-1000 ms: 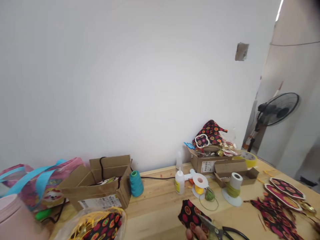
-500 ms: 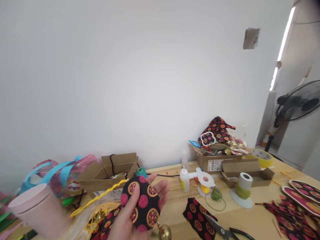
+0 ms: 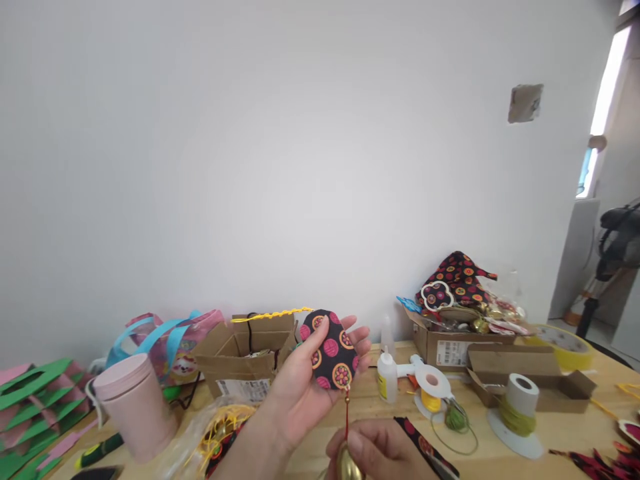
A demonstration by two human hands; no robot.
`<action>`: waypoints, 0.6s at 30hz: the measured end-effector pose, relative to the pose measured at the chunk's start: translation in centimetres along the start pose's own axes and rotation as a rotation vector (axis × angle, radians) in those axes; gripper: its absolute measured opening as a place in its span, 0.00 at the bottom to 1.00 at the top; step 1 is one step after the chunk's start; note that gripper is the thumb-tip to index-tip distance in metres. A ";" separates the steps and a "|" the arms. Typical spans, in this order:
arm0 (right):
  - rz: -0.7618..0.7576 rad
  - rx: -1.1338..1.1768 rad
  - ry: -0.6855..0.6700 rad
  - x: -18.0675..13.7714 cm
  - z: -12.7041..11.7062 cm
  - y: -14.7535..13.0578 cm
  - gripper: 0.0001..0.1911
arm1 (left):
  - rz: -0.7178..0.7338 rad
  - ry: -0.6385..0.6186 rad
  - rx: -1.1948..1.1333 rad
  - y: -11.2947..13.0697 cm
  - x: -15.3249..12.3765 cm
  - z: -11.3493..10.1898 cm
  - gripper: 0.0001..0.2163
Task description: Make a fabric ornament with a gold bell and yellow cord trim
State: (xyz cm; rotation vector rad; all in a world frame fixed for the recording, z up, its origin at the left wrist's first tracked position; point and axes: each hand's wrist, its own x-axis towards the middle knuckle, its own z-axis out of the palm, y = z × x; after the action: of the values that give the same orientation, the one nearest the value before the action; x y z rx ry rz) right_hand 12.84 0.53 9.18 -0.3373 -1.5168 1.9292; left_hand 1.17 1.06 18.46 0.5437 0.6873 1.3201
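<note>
I have open air to steer through above the left hand (image 3: 304,385), in front of the wall (image 3: 320,167); low down, the white bottle (image 3: 387,380) (nozzle up) stands in my way rightward, the open carton (image 3: 234,369) leftward.

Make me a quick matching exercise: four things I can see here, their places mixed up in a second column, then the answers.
Things:
1. Black patterned fabric pendant
2. Rounded gold metal ornament
3. Small white plastic bottle with a yellow label
4. Pink cylindrical container

Places:
A. In front of the pink bag with blue straps
B. Among the fingers of the right hand
C. Beside the white spool of yellow thread
D. In the left hand, beneath its thumb

Pairs: 1-D, 2-B, 3-C, 4-A
</note>
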 end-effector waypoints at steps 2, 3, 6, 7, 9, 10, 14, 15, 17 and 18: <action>0.025 0.041 0.036 0.1 -0.1 0.3 0.22 | -0.036 0.026 -0.038 0.1 0.6 -0.6 0.14; 0.036 0.068 0.046 0.2 -0.2 0.5 0.23 | -0.052 0.035 -0.059 0.1 0.8 -0.9 0.14; 0.019 0.100 0.047 0.4 -0.6 1.2 0.22 | -0.071 0.047 -0.109 0.3 1.2 -1.5 0.13; -0.004 0.082 0.044 0.5 -0.8 1.4 0.21 | -0.069 0.046 -0.116 0.4 1.2 -1.5 0.13; -0.050 0.041 0.040 0.7 -1.2 1.8 0.19 | -0.059 0.031 -0.111 0.5 1.0 -1.4 0.13; -0.068 0.014 0.048 0.7 -1.4 2.0 0.19 | -0.051 0.018 -0.100 0.6 0.7 -1.3 0.14; -0.158 -0.349 0.177 0.6 -2.0 2.0 0.16 | 0.001 -0.021 -0.036 0.5 -0.1 -0.9 0.15; -0.181 -0.448 0.201 0.5 -2.1 2.1 0.15 | 0.016 -0.025 -0.018 0.4 -0.3 -0.9 0.15; -0.205 -0.519 0.209 0.4 -2.6 2.7 0.17 | 0.045 -0.032 0.016 0.4 -0.8 -0.8 0.15; -0.207 -0.492 0.198 0.3 -3.0 3.2 0.19 | 0.061 -0.038 0.031 0.4 -1.1 -0.7 0.14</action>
State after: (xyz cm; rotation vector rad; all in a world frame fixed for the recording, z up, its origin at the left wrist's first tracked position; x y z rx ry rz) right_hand 13.19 2.66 5.34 -0.5419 -1.7985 1.3074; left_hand 0.25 0.05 18.46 0.6175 0.6659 1.3540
